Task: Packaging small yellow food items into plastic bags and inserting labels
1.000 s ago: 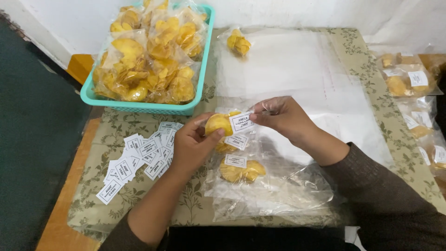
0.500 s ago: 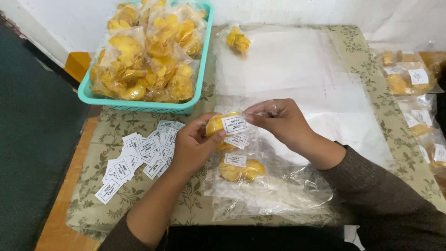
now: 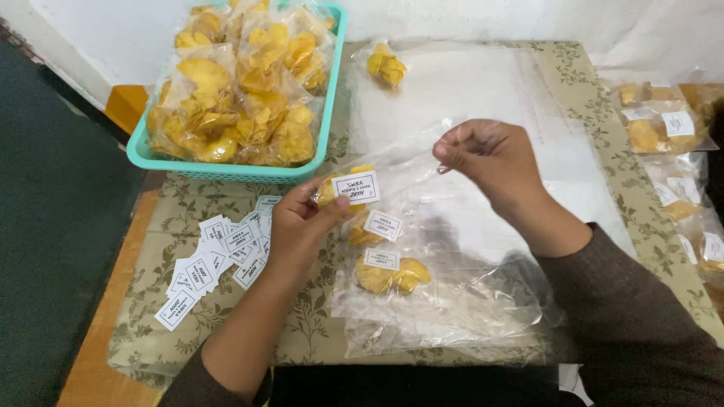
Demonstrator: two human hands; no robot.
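Since a moment ago my right hand (image 3: 490, 158) has pulled up and away, pinching the top edge of the clear plastic chip packet (image 3: 377, 181), which hangs over the table's patterned cloth (image 3: 188, 211). My left hand (image 3: 302, 226) grips its lower end beside its white label (image 3: 356, 187). Loose white paper labels (image 3: 215, 260) lie left, near the turquoise basket (image 3: 226, 172) of bagged yellow chips.
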